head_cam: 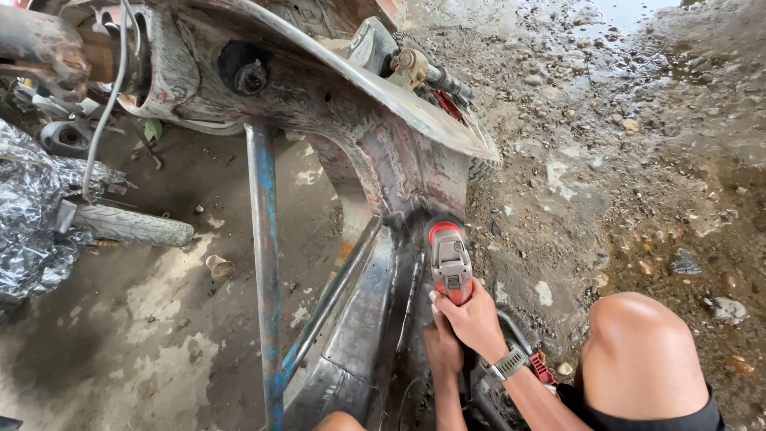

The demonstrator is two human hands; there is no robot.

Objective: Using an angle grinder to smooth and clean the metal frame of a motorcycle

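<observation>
We see a dirt floor (159,319) with pale patches at the left and wet gravel (638,160) with stones at the right. A puddle (630,12) glints at the top edge. A tyre (132,226) and crinkled foil (28,223) lie at the left edge. Daylight is soft, even.

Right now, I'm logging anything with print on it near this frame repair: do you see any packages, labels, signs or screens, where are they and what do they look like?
Plate on the power tool: small grey panel on its red and grey body, above the right hand; print too small to tell.
Crumpled wrapping: far left, shiny black and silver sheet, no label visible.
No signs or screens.
</observation>
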